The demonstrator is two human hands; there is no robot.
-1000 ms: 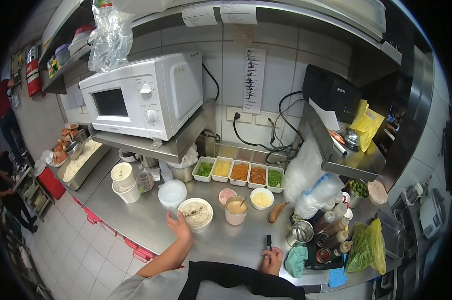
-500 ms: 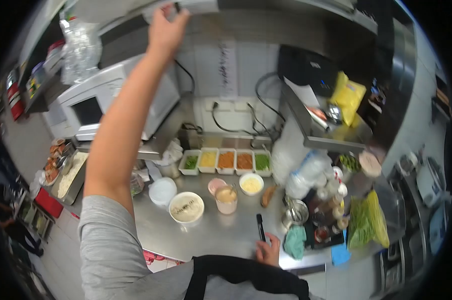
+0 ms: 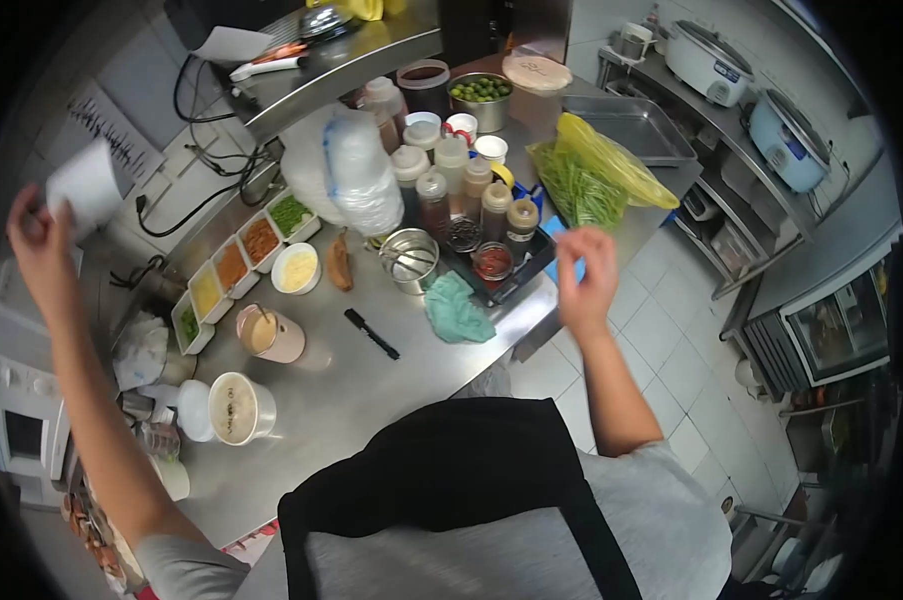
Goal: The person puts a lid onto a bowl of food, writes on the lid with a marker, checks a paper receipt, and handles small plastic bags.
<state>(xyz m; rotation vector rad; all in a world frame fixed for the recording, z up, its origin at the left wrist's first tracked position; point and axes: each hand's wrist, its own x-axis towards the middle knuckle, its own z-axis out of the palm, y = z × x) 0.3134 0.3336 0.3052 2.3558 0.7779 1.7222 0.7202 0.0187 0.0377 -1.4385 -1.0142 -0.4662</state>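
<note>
A white paper slip [image 3: 89, 190] is held between the fingers of my left hand [image 3: 46, 245], raised at the far left over the wall side. My right hand [image 3: 586, 272] is lifted near the counter's right edge, its fingers bent together; whether anything is between them is hidden. A black marker [image 3: 371, 334] lies on the steel counter [image 3: 341, 400]. Left of it are a pink cup [image 3: 283, 341] of sauce with a utensil and a lidded white tub [image 3: 241, 408] with writing. A bowl of shredded cheese [image 3: 296, 269] sits near small trays of chopped toppings [image 3: 231, 265].
Sauce bottles [image 3: 451, 165] stand in a black tray beside a green cloth [image 3: 458, 308] and a metal pot [image 3: 409, 260]. A yellow bag of greens [image 3: 596, 180] lies behind. At left is a microwave [image 3: 21, 400]; rice cookers [image 3: 709, 62] stand on the right shelf.
The view has swung right. My left hand reached up to the overhead shelf and now holds a paper slip. My right hand has let go of the marker and risen.
</note>
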